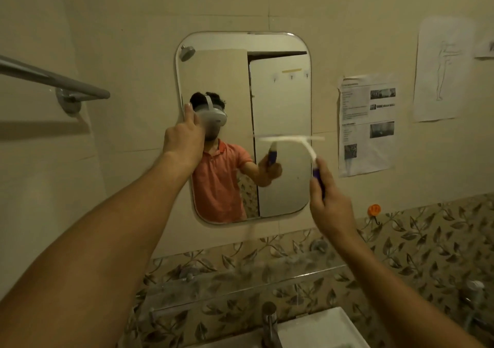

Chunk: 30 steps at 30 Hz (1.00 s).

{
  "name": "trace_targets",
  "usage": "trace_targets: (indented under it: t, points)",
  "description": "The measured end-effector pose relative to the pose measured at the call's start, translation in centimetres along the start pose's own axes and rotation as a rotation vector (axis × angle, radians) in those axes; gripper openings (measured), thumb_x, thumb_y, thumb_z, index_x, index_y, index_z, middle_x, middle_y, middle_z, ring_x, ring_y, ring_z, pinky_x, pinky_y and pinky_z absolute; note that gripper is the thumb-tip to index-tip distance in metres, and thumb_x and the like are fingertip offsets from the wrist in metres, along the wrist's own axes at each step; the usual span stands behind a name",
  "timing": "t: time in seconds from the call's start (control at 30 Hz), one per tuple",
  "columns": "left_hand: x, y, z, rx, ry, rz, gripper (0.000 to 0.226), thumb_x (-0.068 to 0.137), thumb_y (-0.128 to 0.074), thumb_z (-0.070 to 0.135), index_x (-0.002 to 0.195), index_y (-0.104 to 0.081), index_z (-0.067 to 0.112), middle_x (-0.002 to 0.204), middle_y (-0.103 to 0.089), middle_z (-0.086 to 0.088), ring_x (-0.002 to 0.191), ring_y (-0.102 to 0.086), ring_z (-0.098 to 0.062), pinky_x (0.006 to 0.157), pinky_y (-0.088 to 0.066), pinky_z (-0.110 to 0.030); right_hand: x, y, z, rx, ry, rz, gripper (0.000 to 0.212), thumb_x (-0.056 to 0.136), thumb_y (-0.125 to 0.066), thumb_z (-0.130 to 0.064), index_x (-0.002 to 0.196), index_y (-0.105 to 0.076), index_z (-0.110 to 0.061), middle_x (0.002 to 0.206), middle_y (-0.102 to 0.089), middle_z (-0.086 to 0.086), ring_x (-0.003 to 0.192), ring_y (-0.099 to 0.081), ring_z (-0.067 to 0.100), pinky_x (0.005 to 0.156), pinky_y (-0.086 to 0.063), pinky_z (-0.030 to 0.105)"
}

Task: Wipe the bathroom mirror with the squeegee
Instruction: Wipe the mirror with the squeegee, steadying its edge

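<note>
The left hand (184, 136) touches the left edge of the mirror (280, 101), one finger straight, the rest hidden, so I cannot tell its grip. The squeegee (290, 139), blade blurred, lies across the mirror's right edge; the right hand (331, 203) grips its purple handle

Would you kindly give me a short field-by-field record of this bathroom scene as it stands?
mirror: rounded rectangle on the tiled wall
squeegee: white blade level across the mirror's right half, about mid-height, blurred
right hand: grips the squeegee's purple handle
left hand: at the mirror's left edge; grip unclear
nearby: towel rail to the left, printed papers to the right, tap and sink below
</note>
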<state>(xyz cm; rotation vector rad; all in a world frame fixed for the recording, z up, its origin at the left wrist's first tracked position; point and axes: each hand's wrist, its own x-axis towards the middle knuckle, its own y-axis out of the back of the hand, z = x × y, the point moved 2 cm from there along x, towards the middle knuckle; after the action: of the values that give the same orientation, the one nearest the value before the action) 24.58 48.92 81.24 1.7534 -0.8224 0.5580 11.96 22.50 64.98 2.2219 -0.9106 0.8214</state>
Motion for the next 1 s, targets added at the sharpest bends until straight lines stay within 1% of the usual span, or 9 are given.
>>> trace_targets:
  t: [0.1, 0.2, 0.3, 0.43, 0.6, 0.73, 0.8, 0.87, 1.0]
  points:
    - [0.0, -0.2, 0.0, -0.011, 0.002, 0.006, 0.061, 0.097, -0.062, 0.016, 0.151, -0.037, 0.006, 0.165, -0.002, -0.02, 0.105, -0.065, -0.033, 0.077, -0.055, -0.039, 7.3, 1.5, -4.4, 0.017, 0.042, 0.09, 0.052, 0.108, -0.036, -0.046, 0.156, -0.017, -0.052, 0.073, -0.06, 0.003, 0.057, -0.056, 0.015, 0.049, -0.051, 0.032]
    - [0.2, -0.4, 0.1, -0.015, 0.006, 0.012, 0.065, 0.097, -0.063, 0.016, 0.154, -0.033, 0.008, 0.165, 0.0, -0.02, 0.104, -0.065, -0.031, 0.076, -0.054, -0.037, 12.7, 3.2, -8.0, -0.036, 0.089, 0.139, 0.053, 0.109, -0.034, -0.043, 0.159, -0.016, -0.046, 0.077, -0.059, 0.004, 0.059, -0.055, 0.015, 0.05, -0.05, 0.031]
    - [0.4, -0.7, 0.1, -0.01, 0.01, 0.011, 0.07, 0.097, -0.062, 0.017, 0.157, -0.027, 0.009, 0.165, 0.002, -0.02, 0.105, -0.064, -0.029, 0.077, -0.055, -0.036, 15.8, 4.5, -10.1, -0.069, 0.088, 0.131, 0.049, 0.11, -0.032, -0.04, 0.158, -0.021, -0.042, 0.083, -0.06, 0.006, 0.067, -0.061, 0.023, 0.059, -0.06, 0.043]
    - [0.3, -0.8, 0.1, -0.022, 0.015, 0.024, 0.07, 0.098, -0.063, 0.017, 0.157, -0.026, 0.009, 0.166, 0.001, -0.018, 0.104, -0.064, -0.028, 0.076, -0.055, -0.036, 17.3, 4.6, -10.1, -0.108, 0.06, 0.105, 0.05, 0.111, -0.03, -0.037, 0.16, -0.021, -0.037, 0.082, -0.056, 0.004, 0.067, -0.057, 0.02, 0.06, -0.056, 0.037]
    - [0.2, -0.5, 0.1, -0.031, 0.012, 0.01, 0.063, 0.096, -0.065, 0.017, 0.151, -0.037, 0.007, 0.165, -0.003, -0.019, 0.1, -0.065, -0.028, 0.073, -0.054, -0.036, 16.7, 3.3, -8.7, -0.157, 0.019, 0.093, 0.054, 0.11, -0.029, -0.038, 0.161, -0.011, -0.041, 0.076, -0.056, 0.004, 0.056, -0.055, 0.017, 0.046, -0.055, 0.035]
    - [0.3, -0.6, 0.0, -0.063, 0.04, -0.005, 0.078, 0.094, -0.064, 0.019, 0.157, -0.02, 0.002, 0.164, -0.007, -0.017, 0.1, -0.063, -0.03, 0.068, -0.044, -0.035, 14.0, 1.5, -7.3, -0.207, -0.022, 0.104, 0.056, 0.109, -0.03, -0.041, 0.16, -0.008, -0.041, 0.07, -0.057, 0.003, 0.051, -0.057, 0.018, 0.04, -0.052, 0.032]
    - [0.4, -0.8, -0.1, -0.076, 0.045, 0.008, 0.076, 0.094, -0.063, 0.02, 0.156, -0.023, 0.002, 0.16, -0.015, -0.016, 0.091, -0.061, -0.028, 0.065, -0.042, -0.034, 12.2, 0.7, -6.5, -0.221, -0.016, 0.081, 0.057, 0.109, -0.031, -0.041, 0.16, -0.006, -0.043, 0.065, -0.056, 0.003, 0.048, -0.056, 0.018, 0.04, -0.052, 0.034]
    - [0.5, -1.0, -0.2, -0.118, 0.07, 0.005, 0.073, 0.095, -0.062, 0.02, 0.154, -0.026, 0.0, 0.154, -0.032, -0.013, 0.083, -0.056, -0.026, 0.065, -0.041, -0.034, 10.1, 0.0, -5.9, -0.221, -0.019, 0.047, 0.057, 0.109, -0.031, -0.04, 0.159, -0.003, -0.044, 0.065, -0.056, 0.005, 0.05, -0.056, 0.019, 0.044, -0.052, 0.036]
    - [0.8, -1.4, -0.5, -0.164, 0.073, -0.021, 0.075, 0.095, -0.063, 0.019, 0.156, -0.023, 0.001, 0.154, -0.036, -0.009, 0.094, -0.061, -0.031, 0.068, -0.039, -0.035, 5.3, -1.7, -4.9, -0.216, -0.072, -0.011, 0.058, 0.11, -0.03, -0.038, 0.16, -0.002, -0.044, 0.066, -0.059, 0.007, 0.054, -0.059, 0.024, 0.048, -0.053, 0.04]
